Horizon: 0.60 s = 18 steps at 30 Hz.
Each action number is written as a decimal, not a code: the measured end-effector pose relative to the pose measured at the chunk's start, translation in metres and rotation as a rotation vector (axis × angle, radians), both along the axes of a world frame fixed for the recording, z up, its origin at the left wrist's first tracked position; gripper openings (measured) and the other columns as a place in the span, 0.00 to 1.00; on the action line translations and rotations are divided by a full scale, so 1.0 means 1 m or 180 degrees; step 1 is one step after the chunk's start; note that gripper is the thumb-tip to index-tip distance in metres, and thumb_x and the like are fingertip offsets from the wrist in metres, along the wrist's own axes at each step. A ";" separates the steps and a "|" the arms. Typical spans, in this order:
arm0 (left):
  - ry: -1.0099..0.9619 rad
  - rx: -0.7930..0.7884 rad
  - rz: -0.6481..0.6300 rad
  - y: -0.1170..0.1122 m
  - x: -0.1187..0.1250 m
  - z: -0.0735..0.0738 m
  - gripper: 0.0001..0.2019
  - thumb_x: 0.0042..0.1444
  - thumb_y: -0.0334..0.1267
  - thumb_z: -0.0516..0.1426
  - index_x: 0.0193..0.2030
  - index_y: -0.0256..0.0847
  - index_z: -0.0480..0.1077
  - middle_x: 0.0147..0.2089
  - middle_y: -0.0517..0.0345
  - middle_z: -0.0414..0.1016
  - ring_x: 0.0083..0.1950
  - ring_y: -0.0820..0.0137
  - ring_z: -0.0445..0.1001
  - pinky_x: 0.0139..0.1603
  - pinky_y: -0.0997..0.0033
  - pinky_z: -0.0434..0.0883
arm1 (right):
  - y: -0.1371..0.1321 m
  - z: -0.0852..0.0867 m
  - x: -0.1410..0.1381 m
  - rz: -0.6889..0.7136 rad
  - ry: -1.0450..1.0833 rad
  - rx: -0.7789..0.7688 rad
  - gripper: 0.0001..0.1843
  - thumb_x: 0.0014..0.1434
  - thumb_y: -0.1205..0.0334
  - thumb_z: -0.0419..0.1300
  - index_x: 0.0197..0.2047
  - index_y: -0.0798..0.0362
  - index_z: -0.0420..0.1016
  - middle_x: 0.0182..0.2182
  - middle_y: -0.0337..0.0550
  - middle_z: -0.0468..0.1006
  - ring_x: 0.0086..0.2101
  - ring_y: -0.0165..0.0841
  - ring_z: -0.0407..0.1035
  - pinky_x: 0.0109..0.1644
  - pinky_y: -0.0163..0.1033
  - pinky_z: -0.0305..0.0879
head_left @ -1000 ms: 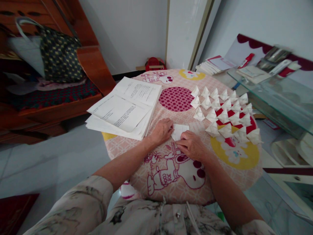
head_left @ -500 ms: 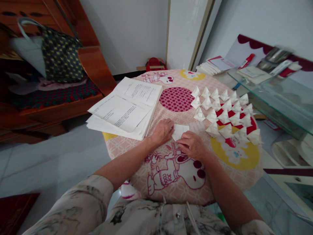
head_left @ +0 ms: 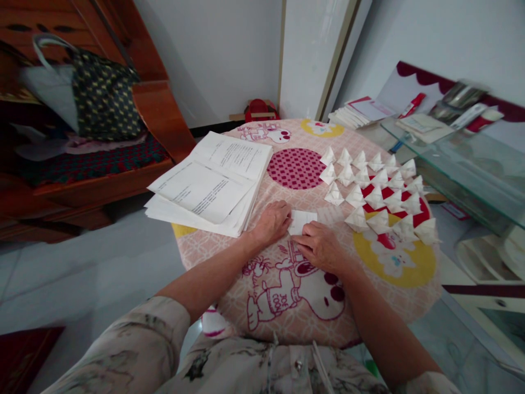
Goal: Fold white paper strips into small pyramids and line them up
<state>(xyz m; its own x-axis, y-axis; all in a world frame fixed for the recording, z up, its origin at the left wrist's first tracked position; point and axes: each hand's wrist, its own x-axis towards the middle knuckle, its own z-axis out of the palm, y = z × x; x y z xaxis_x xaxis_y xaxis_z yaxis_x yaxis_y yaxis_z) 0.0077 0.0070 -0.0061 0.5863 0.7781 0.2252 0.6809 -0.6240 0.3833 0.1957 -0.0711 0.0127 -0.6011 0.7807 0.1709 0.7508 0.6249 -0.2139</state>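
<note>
A small folded sheet of white paper (head_left: 302, 220) lies on the patterned tablecloth (head_left: 229, 268) between my hands. My left hand (head_left: 272, 222) grips its left edge, fingers curled together. At the lower right side of the paper, my right hand (head_left: 318, 244) has its fingers closed on the edge, with the fingertips pressed down. To the right stand several rows of folded white paper pieces (head_left: 375, 197), each with pointed tips. On the left lies a thick stack of printed sheets (head_left: 213, 180), close to my left forearm.
A glass shelf (head_left: 463, 164) holding a red marker (head_left: 412, 105) and metal containers borders the table on the right. At the left is a wooden bench (head_left: 156, 120) with a dotted bag (head_left: 104, 96). A white wall panel (head_left: 314, 54) rises behind.
My right hand's fingers have shifted slightly along the lower edge of the paper, and that edge now looks straighter. My left hand stays in nearly the same place.
</note>
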 end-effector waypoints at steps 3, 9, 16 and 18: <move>-0.0040 0.0003 0.0022 0.000 0.000 0.000 0.03 0.60 0.30 0.55 0.36 0.39 0.68 0.40 0.50 0.73 0.45 0.61 0.71 0.50 0.60 0.70 | -0.001 0.000 -0.001 -0.0023 -0.0046 -0.0020 0.10 0.67 0.63 0.58 0.39 0.52 0.82 0.32 0.45 0.70 0.38 0.38 0.63 0.44 0.43 0.60; -0.0090 -0.0020 0.0067 0.001 0.000 -0.002 0.02 0.61 0.31 0.56 0.36 0.39 0.69 0.40 0.50 0.73 0.46 0.61 0.72 0.50 0.60 0.70 | -0.001 0.001 -0.002 -0.0036 -0.0134 -0.0023 0.12 0.68 0.62 0.56 0.39 0.51 0.80 0.33 0.45 0.70 0.39 0.38 0.63 0.44 0.43 0.60; -0.0050 -0.0096 0.0121 0.002 0.001 -0.001 0.03 0.61 0.32 0.57 0.35 0.38 0.70 0.39 0.50 0.74 0.45 0.61 0.72 0.50 0.60 0.70 | -0.002 0.006 -0.004 -0.0095 -0.0377 -0.0096 0.11 0.68 0.60 0.56 0.38 0.51 0.80 0.34 0.46 0.71 0.40 0.39 0.64 0.45 0.43 0.61; -0.0021 -0.0087 0.0134 0.002 0.002 -0.002 0.03 0.61 0.32 0.57 0.36 0.39 0.70 0.40 0.50 0.74 0.45 0.61 0.72 0.51 0.60 0.70 | -0.004 0.009 -0.007 -0.0172 -0.0510 -0.0089 0.12 0.69 0.61 0.55 0.38 0.51 0.80 0.34 0.48 0.72 0.40 0.40 0.65 0.45 0.44 0.62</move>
<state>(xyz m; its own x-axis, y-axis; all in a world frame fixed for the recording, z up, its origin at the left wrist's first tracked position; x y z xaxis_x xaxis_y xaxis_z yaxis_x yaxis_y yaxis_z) 0.0092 0.0091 -0.0082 0.5516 0.8079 0.2072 0.7036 -0.5842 0.4045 0.1884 -0.0753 0.0216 -0.5761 0.8156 0.0542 0.8089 0.5784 -0.1055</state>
